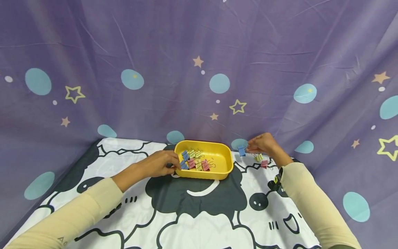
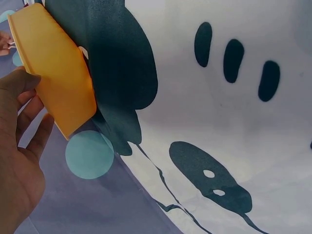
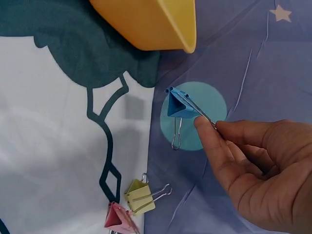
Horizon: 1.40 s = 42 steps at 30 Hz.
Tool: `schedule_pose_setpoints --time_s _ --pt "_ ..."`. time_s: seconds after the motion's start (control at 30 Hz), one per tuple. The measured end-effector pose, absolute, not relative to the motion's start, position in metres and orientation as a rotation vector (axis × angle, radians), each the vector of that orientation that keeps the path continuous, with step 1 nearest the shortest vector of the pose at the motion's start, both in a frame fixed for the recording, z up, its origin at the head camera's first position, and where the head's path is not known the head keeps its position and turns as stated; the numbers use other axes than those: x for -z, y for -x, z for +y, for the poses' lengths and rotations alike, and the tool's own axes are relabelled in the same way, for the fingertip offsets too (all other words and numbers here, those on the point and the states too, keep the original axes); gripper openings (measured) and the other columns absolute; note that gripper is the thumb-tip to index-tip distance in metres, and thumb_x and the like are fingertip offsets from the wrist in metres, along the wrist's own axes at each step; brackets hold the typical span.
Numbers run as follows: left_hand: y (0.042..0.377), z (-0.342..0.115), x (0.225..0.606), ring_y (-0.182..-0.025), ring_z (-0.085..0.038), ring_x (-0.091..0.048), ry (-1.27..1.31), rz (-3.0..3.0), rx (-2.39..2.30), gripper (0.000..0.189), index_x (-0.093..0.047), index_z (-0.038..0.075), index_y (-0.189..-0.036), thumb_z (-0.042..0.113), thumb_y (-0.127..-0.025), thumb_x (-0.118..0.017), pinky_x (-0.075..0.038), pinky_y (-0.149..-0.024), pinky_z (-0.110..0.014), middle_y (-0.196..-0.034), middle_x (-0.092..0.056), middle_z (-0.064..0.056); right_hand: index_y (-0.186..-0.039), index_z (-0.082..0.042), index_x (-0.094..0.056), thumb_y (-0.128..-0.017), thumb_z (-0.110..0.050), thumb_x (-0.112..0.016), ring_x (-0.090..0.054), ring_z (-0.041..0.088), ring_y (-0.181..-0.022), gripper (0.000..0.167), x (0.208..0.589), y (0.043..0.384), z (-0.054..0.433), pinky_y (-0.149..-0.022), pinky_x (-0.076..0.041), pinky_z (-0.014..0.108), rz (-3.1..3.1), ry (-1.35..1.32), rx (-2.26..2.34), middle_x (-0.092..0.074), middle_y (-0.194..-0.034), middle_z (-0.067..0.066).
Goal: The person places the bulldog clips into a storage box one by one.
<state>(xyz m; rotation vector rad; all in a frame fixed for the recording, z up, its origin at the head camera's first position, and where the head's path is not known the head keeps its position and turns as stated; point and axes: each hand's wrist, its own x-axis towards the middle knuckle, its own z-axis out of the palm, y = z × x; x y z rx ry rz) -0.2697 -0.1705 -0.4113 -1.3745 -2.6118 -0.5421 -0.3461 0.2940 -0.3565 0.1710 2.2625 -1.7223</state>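
Note:
My right hand pinches a blue binder clip by one wire handle, its other handle hanging down. In the head view this blue clip is just right of a yellow tray. The left hand grips the tray's left end, thumb and fingers at the rim; the left wrist view shows the tray's outer side. Inside the tray, several binder clips lie toward its left: blue, pink and yellow-green. Near the right hand, a yellow-green clip and a pink clip lie on the cloth.
A white cloth with black cartoon drawings covers the table. Behind it hangs a purple curtain with stars and blue dots, close to the tray's far side. A dark band is around the right wrist.

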Motion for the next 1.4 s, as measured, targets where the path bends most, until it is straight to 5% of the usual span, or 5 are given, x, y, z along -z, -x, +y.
schedule_pose_setpoints --time_s 0.23,0.47,0.8,1.2,1.4 --pt "0.268 -0.172 0.411 -0.106 -0.012 -0.071 1.369 -2.615 0.544 0.021 -0.09 0.02 -0.105 0.006 -0.091 -0.084 -0.062 -0.096 -0.043 -0.107 -0.081 0.007 -0.15 0.024 -0.054 -0.103 0.013 -0.065 -0.085 0.021 -0.083 0.049 0.348 0.345 0.281 -0.093 -0.069 0.039 2.254 -0.152 1.72 -0.085 -0.096 0.017" --pt "0.268 -0.174 0.41 -0.106 -0.013 -0.072 1.376 -2.604 0.555 0.023 -0.09 0.02 -0.106 0.004 -0.091 -0.084 -0.062 -0.096 -0.044 -0.108 -0.082 0.007 -0.151 0.023 -0.054 -0.105 0.009 -0.064 -0.086 0.022 -0.09 0.049 0.341 0.342 0.27 -0.092 -0.069 0.038 2.255 -0.053 1.736 -0.08 -0.121 0.031" --pt "0.268 -0.176 0.411 -0.106 -0.013 -0.072 1.384 -2.588 0.567 0.023 -0.09 0.02 -0.106 0.003 -0.091 -0.084 -0.062 -0.095 -0.042 -0.11 -0.082 0.006 -0.15 0.023 -0.055 -0.103 0.012 -0.066 -0.086 0.027 -0.093 0.05 0.337 0.341 0.242 -0.087 -0.07 0.037 2.216 0.016 1.758 -0.077 -0.128 0.036" --pt "0.269 -0.175 0.411 -0.103 -0.012 -0.071 1.395 -2.589 0.565 0.022 -0.09 0.019 -0.106 0.003 -0.091 -0.084 -0.061 -0.092 -0.04 -0.107 -0.081 0.006 -0.143 0.021 -0.064 -0.104 0.009 -0.068 -0.083 0.042 -0.114 0.041 0.347 0.347 0.208 -0.1 -0.067 0.05 2.316 0.095 1.651 -0.073 -0.133 0.038" --pt "0.269 -0.173 0.41 -0.102 -0.011 -0.07 1.409 -2.588 0.584 0.022 -0.09 0.018 -0.105 0.002 -0.09 -0.083 -0.061 -0.091 -0.039 -0.107 -0.081 0.005 -0.138 0.022 -0.068 -0.1 0.012 -0.071 -0.084 0.044 -0.111 0.039 0.353 0.347 0.195 -0.105 -0.061 0.058 2.328 0.079 1.656 -0.072 -0.131 0.04"
